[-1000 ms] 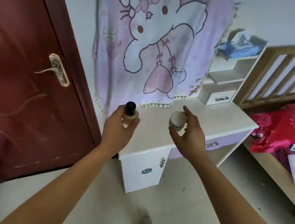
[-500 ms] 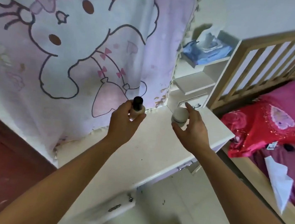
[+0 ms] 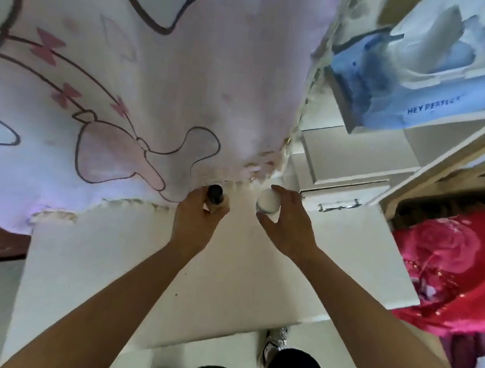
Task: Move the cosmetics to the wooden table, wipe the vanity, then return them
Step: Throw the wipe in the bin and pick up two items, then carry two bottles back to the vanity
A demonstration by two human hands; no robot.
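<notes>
Two cosmetics are in hand above the white vanity (image 3: 140, 263), one in each. The left hand (image 3: 196, 224) is wrapped around a small bottle (image 3: 216, 200) with a dark cap, fingers curled about its pale body so that only the cap and shoulder show. The right hand (image 3: 286, 224) pinches a round white jar (image 3: 268, 202) from the side, thumb below and fingers arched over the top. Both items sit at the far edge of the vanity top, just beside the hem of the pink cartoon blanket (image 3: 126, 77) that hangs behind it; whether their bases already touch the surface cannot be told from this angle.

The vanity top nearer than the hands is bare, with only a few small specks on it, and no cloth or other cosmetics lie on it. The wooden table is out of view. To the right of the vanity top stands its shelf unit with a small drawer (image 3: 344, 193), and a blue tissue pack (image 3: 425, 81) sits on a higher shelf. Beyond the vanity's right edge lies red flowered bedding (image 3: 453, 271).

Judging by this, the task is in its last stage: the surface looks cleared and likely wiped, and these two items seem to be going back. What remains is to set them down, release them, and fetch any others.
</notes>
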